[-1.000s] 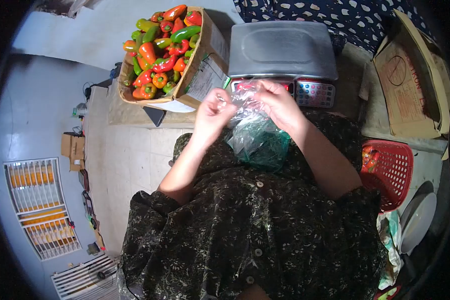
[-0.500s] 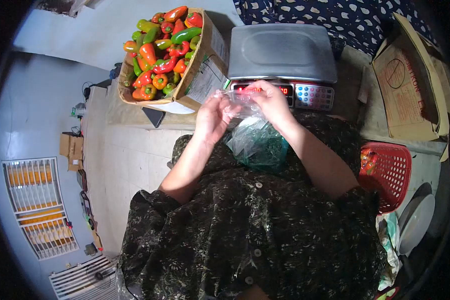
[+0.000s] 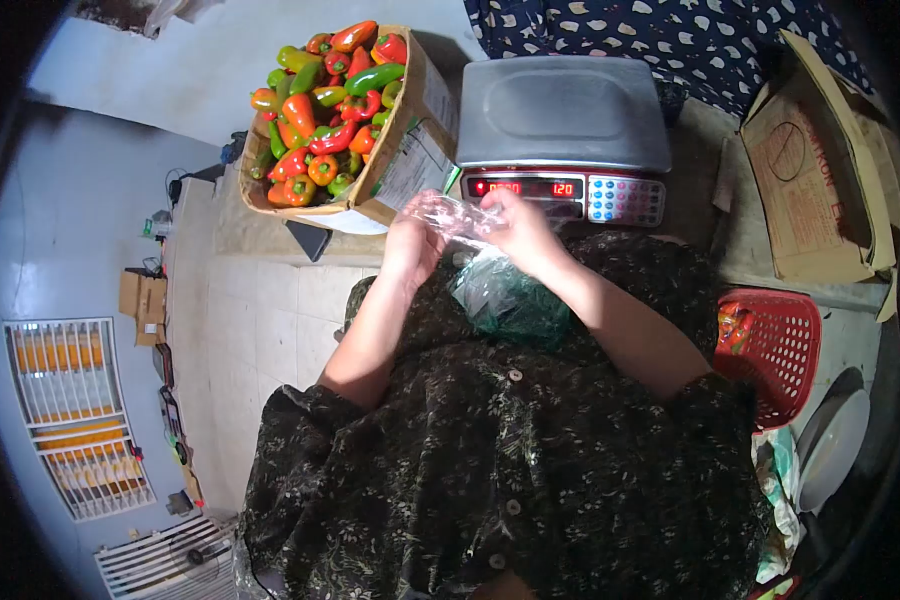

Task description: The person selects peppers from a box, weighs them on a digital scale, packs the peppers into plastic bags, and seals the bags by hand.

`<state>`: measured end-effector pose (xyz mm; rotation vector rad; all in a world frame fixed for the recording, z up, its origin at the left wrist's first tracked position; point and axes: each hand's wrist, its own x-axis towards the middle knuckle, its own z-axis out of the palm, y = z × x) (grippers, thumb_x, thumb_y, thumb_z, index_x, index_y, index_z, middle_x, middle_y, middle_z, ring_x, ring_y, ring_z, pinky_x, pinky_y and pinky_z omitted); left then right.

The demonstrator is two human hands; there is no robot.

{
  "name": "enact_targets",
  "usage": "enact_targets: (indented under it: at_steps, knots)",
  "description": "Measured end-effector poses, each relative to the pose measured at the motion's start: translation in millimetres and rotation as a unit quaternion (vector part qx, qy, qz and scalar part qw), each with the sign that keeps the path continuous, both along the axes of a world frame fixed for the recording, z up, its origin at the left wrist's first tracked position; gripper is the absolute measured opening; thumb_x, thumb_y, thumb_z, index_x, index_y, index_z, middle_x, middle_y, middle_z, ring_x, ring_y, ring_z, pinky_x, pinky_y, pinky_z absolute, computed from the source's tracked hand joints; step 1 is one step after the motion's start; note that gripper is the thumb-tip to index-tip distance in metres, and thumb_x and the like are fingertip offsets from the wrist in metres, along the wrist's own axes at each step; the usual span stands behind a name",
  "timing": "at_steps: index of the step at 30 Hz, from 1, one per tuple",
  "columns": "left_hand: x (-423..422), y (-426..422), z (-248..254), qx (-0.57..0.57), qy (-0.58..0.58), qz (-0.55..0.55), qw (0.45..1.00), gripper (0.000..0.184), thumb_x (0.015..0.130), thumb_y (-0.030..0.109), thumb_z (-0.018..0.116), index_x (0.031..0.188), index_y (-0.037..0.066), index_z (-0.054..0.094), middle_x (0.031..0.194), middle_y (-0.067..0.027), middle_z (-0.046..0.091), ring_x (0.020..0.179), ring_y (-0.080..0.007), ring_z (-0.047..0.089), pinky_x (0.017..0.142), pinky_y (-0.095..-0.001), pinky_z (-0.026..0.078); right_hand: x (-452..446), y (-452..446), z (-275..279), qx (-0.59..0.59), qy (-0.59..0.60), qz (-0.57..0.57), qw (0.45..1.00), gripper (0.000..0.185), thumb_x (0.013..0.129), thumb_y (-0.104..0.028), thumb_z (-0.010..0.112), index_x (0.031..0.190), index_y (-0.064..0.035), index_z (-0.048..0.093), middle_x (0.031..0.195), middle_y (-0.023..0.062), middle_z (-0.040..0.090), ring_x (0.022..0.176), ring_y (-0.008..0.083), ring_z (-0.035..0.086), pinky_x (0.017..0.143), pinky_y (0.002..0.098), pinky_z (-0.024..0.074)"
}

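A clear plastic bag (image 3: 454, 216) is stretched between my two hands in front of the scale. My left hand (image 3: 413, 245) is closed on its left side, fingers partly hidden by the film. My right hand (image 3: 523, 236) pinches the other side between thumb and fingers, slightly blurred. Below them, a bundle of clear and green plastic bags (image 3: 515, 298) rests on my lap. Just beyond my hands stands a digital scale (image 3: 565, 115) with a grey metal pan, a lit red display and a keypad.
A cardboard box (image 3: 405, 165) full of red, orange and green peppers (image 3: 330, 138) stands left of the scale. An open carton (image 3: 805, 190) is at the right. Below it sit a red perforated basket (image 3: 785, 355) with some peppers and a pale round basin (image 3: 835, 450).
My hands have come slightly lower and farther apart, pulling the clear bag wider between them. The scale's display shows more fully now that my right hand no longer covers it.
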<state>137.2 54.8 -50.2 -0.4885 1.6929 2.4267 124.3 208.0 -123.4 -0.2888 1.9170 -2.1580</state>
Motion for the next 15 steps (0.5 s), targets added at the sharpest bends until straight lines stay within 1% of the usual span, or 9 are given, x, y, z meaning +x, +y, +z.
enact_targets:
  at_steps: [2, 3, 5, 6, 9, 10, 11, 13, 15]
  knots:
    - [11.5, -2.2, -0.8, 0.159, -0.051, -0.034, 0.985, 0.01, 0.093, 0.013, 0.047, 0.1, 0.008, 0.05, 0.07, 0.0001, 0.051, 0.055, -0.0089, 0.045, 0.052, -0.0228, 0.039, -11.4, 7.5, -0.5, 0.051, 0.048, -0.062, 0.996, 0.018, 0.078, 0.002, 0.06, 0.094, -0.0039, 0.055, 0.085, 0.0108, 0.063, 0.079, 0.0174, 0.061, 0.069, 0.0297, 0.0479]
    - [14.2, -2.4, -5.2, 0.159, -0.052, -0.098, 0.981, 0.011, 0.092, 0.014, 0.05, 0.102, 0.008, 0.05, 0.069, -0.0003, 0.051, 0.055, -0.0088, 0.046, 0.051, -0.023, 0.041, -15.8, 13.4, 4.4, 0.124, 0.086, -0.096, 0.984, 0.017, 0.078, 0.006, 0.055, 0.092, -0.0036, 0.056, 0.087, 0.0119, 0.063, 0.078, 0.0182, 0.061, 0.069, 0.0297, 0.0477]
    - [15.5, 3.2, -10.7, 0.155, -0.047, -0.226, 0.961, 0.018, 0.09, 0.016, 0.056, 0.105, 0.008, 0.049, 0.068, -0.0011, 0.052, 0.055, -0.0084, 0.048, 0.049, -0.0233, 0.044, -18.6, 18.0, 14.8, 0.06, -0.002, -0.132, 0.989, 0.019, 0.077, 0.008, 0.053, 0.093, -0.0022, 0.057, 0.087, 0.0106, 0.063, 0.081, 0.019, 0.06, 0.069, 0.0296, 0.0479]
    - [14.1, 15.1, -5.1, -0.17, -0.008, -0.248, 0.954, 0.019, 0.087, 0.013, 0.06, 0.104, 0.008, 0.053, 0.071, -0.0019, 0.056, 0.058, -0.0087, 0.051, 0.055, -0.0251, 0.047, -20.9, 19.7, 15.9, -0.02, -0.059, -0.12, 0.991, 0.026, 0.077, 0.009, 0.048, 0.099, -0.0018, 0.057, 0.093, 0.0086, 0.062, 0.084, 0.017, 0.059, 0.071, 0.0282, 0.0475]
    - [3.0, 12.8, -29.3, -0.403, 0.183, -0.203, 0.874, 0.017, 0.084, 0.0, 0.057, 0.1, 0.005, 0.058, 0.083, 0.0008, 0.06, 0.068, -0.004, 0.051, 0.064, -0.021, 0.043, -13.9, 26.3, 25.0, -0.206, -0.148, -0.041, 0.966, 0.031, 0.079, 0.007, 0.048, 0.107, -0.0024, 0.055, 0.098, 0.007, 0.06, 0.085, 0.0148, 0.058, 0.071, 0.026, 0.0466]
    - [-3.1, 3.5, -29.1, -0.425, 0.154, -0.169, 0.876, 0.016, 0.085, 0.0, 0.052, 0.098, 0.004, 0.06, 0.088, 0.0007, 0.063, 0.08, -0.0043, 0.053, 0.073, -0.0192, 0.043, -8.5, 24.5, 32.9, -0.226, -0.181, -0.005, 0.957, 0.034, 0.08, 0.005, 0.049, 0.113, -0.0043, 0.053, 0.102, 0.0082, 0.059, 0.084, 0.0134, 0.056, 0.07, 0.0244, 0.0457]
    - [-6.4, -6.6, -27.3, -0.355, 0.08, -0.14, 0.921, 0.016, 0.086, 0.003, 0.049, 0.098, 0.003, 0.059, 0.086, 0.0017, 0.061, 0.084, -0.0056, 0.054, 0.074, -0.0204, 0.044, -4.6, 25.1, 32.6, -0.173, -0.154, 0.035, 0.972, 0.035, 0.08, 0.002, 0.053, 0.114, -0.0041, 0.052, 0.102, 0.0088, 0.058, 0.085, 0.0136, 0.056, 0.07, 0.0255, 0.0464]
    - [-9.6, -16.6, -24.1, -0.177, 0.074, -0.096, 0.977, 0.016, 0.089, 0.006, 0.046, 0.102, 0.004, 0.055, 0.085, 0.0003, 0.06, 0.076, -0.0084, 0.055, 0.067, -0.0228, 0.045, -0.4, 11.0, 18.4, -0.089, -0.072, 0.057, 0.992, 0.036, 0.08, 0.0, 0.058, 0.115, -0.0045, 0.051, 0.097, 0.007, 0.059, 0.083, 0.0136, 0.057, 0.069, 0.0266, 0.047]
    - [0.4, 5.9, 2.3, -0.011, -0.035, -0.01, 0.999, 0.018, 0.087, 0.002, 0.049, 0.104, 0.007, 0.053, 0.079, 0.0007, 0.057, 0.066, -0.0089, 0.052, 0.06, -0.0214, 0.043, -4.8, 10.4, 11.1, 0.035, -0.027, -0.025, 0.999, 0.03, 0.078, -0.004, 0.063, 0.107, -0.0038, 0.054, 0.087, 0.0077, 0.062, 0.076, 0.0153, 0.059, 0.065, 0.0286, 0.0472]
